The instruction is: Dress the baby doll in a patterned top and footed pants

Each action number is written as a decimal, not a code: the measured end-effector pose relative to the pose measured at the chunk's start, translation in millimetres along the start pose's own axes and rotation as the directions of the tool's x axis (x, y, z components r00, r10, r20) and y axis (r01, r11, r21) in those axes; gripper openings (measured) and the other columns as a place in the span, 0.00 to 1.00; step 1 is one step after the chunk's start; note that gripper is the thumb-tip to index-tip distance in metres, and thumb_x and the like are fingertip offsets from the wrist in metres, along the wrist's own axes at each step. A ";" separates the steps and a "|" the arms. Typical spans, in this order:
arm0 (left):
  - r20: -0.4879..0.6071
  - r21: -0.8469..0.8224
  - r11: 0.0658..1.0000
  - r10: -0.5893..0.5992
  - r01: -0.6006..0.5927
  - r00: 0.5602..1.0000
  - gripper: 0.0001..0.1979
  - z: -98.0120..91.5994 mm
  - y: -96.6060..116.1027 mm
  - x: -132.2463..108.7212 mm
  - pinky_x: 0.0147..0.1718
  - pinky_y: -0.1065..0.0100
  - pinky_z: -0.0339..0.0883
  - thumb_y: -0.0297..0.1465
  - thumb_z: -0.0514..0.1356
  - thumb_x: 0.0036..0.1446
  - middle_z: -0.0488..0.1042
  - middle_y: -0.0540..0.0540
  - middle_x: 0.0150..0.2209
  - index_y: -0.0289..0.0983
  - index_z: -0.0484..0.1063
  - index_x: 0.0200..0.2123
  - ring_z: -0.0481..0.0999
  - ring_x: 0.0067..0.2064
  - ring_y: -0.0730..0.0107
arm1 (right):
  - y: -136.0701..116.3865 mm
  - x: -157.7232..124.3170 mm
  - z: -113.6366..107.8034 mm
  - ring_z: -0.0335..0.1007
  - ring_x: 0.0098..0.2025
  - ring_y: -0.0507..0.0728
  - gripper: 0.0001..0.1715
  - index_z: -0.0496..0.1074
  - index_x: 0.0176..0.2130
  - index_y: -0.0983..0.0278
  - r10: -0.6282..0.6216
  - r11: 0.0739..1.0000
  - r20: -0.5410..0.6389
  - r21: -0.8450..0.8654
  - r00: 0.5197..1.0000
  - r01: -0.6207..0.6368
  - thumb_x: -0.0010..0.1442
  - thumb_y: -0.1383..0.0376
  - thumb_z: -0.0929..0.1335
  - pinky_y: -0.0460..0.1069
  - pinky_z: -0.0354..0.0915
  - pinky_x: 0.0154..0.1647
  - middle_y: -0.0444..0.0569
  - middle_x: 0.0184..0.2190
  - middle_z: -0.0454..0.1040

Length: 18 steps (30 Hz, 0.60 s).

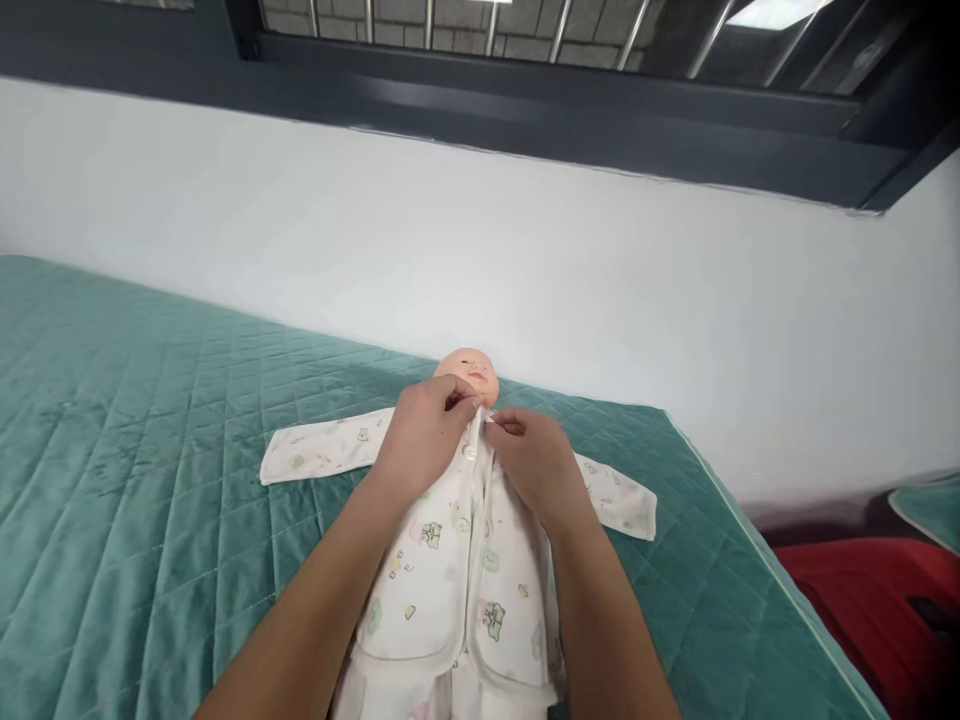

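Observation:
A baby doll (469,368) lies on its back, its head toward the wall. It wears a white printed baby jacket (420,570) whose sleeves spread out to both sides. The jacket's front edges run side by side down the middle, with a button or snap (470,453) showing near the top. My left hand (431,425) pinches the left front edge just under the doll's chin. Close beside it, my right hand (536,455) pinches the other front edge at the collar. White printed trousers (397,695) show below the jacket's hem. My fingers partly hide the neckline.
Beneath the doll is a green quilted bed cover (187,480). A white wall (525,270) rises behind it, under a dark window frame (525,100) with metal bars. Past the bed's right edge stands a red object (870,600), perhaps a suitcase.

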State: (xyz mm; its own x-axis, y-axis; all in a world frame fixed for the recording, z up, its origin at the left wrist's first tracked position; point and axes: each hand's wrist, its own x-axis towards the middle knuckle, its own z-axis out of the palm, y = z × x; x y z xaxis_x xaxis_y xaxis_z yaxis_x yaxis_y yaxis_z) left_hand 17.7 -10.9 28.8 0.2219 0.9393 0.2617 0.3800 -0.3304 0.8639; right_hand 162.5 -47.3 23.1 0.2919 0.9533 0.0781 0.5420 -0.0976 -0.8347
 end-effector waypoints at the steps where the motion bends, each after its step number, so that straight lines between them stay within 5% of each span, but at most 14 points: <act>1: -0.005 -0.015 1.000 0.002 -0.002 1.000 0.11 2.0 1.0 -0.2 0.30 0.68 0.61 0.33 0.55 0.59 0.77 0.51 0.29 0.39 0.76 0.30 0.72 0.31 0.69 | 0.1 0.8 -0.1 0.65 0.27 0.53 0.09 0.76 0.27 0.61 0.025 0.999 0.011 0.048 1.000 -0.025 0.53 0.60 0.67 0.48 0.57 0.27 0.44 0.24 0.75; 7: 0.027 -0.072 0.996 -0.046 0.048 0.999 0.10 2.2 -2.4 0.9 0.36 0.67 0.65 0.34 0.57 0.58 0.81 0.49 0.35 0.39 0.78 0.32 0.76 0.37 0.65 | 2.9 2.1 6.9 0.65 0.27 0.53 0.15 0.78 0.35 0.62 0.038 0.914 0.014 0.403 0.999 -0.040 0.54 0.54 0.70 0.47 0.59 0.28 0.44 0.25 0.74; 18: 0.127 -0.177 0.976 -0.103 0.125 0.987 0.06 -8.9 -9.6 2.3 0.38 0.67 0.68 0.33 0.60 0.55 0.79 0.48 0.37 0.39 0.75 0.35 0.78 0.38 0.67 | 4.4 0.2 8.4 0.71 0.34 0.54 0.14 0.78 0.38 0.61 -0.019 0.921 0.064 0.388 0.998 -0.008 0.54 0.56 0.72 0.48 0.62 0.35 0.45 0.33 0.78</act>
State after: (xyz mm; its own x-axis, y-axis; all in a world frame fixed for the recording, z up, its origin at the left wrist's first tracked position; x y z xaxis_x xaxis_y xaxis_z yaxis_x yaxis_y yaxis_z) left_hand 6.5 -4.7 25.0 0.2933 0.9491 0.1145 0.2396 -0.1889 0.9523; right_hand 158.3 -45.1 14.9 0.2303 0.9714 0.0587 0.1911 0.0140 -0.9815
